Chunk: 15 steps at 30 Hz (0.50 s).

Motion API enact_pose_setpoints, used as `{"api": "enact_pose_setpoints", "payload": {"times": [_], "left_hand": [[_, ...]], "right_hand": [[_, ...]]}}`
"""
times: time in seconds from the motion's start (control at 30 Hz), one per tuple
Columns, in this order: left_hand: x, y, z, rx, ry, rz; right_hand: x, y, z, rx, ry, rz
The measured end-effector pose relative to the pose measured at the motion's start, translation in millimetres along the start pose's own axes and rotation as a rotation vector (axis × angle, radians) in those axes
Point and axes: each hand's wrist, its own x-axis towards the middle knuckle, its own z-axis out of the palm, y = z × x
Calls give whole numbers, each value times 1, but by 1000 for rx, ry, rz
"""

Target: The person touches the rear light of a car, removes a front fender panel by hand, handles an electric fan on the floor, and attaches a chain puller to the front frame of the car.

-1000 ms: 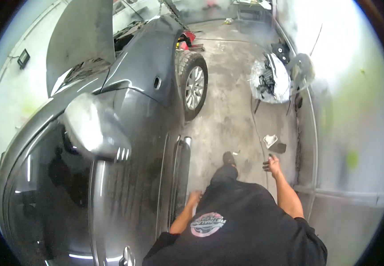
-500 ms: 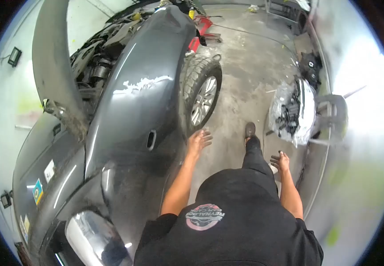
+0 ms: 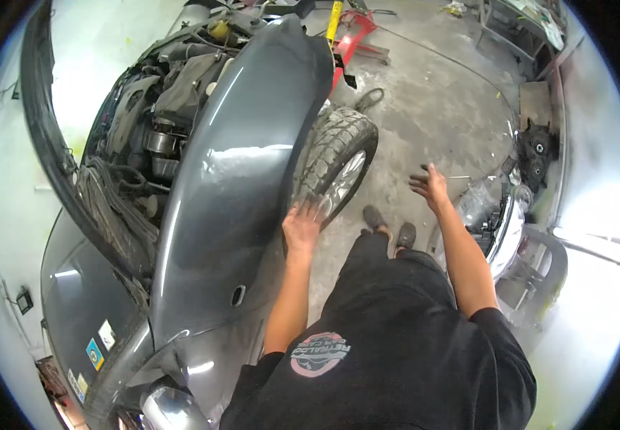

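Note:
A dark grey car fender point(image 3: 231, 186) stretches along my left side, with light reflecting off its top. By the wheel arch edge, my left hand point(image 3: 303, 223) has its fingers spread and holds nothing; whether it touches the fender I cannot tell. Just beyond it is the front wheel, its tyre point(image 3: 335, 140) treaded and its rim point(image 3: 347, 175) silver. My right hand point(image 3: 430, 188) hangs in the air over the floor, empty, fingers apart. Nearest to it on the right is a headlight point(image 3: 507, 233) partly wrapped in clear plastic, on a grey plastic chair point(image 3: 550, 261).
The raised hood point(image 3: 52, 158) stands over the exposed engine bay point(image 3: 159, 136). A red jack point(image 3: 353, 46) with a yellow handle point(image 3: 335, 21) sits ahead of the wheel. A hose point(image 3: 439, 54) crosses the concrete floor point(image 3: 424, 115). Black parts point(image 3: 539, 150) lean by the right wall.
I have moved forward along the car toward the front wheel. My right hand has risen and reached forward; my left hand is now beside the wheel arch. Both stay empty.

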Motion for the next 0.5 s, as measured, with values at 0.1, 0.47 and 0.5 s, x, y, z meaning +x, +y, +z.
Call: {"api": "enact_pose_setpoints", "payload": {"times": [0.1, 0.47, 0.5], "left_hand": [[35, 2, 14, -95, -6, 24], [86, 8, 54, -518, -163, -6], [86, 8, 48, -469, -143, 15]], "right_hand": [[37, -18, 84, 53, -123, 68], [192, -57, 266, 333, -184, 134], [192, -71, 285, 405, -104, 212]]}}
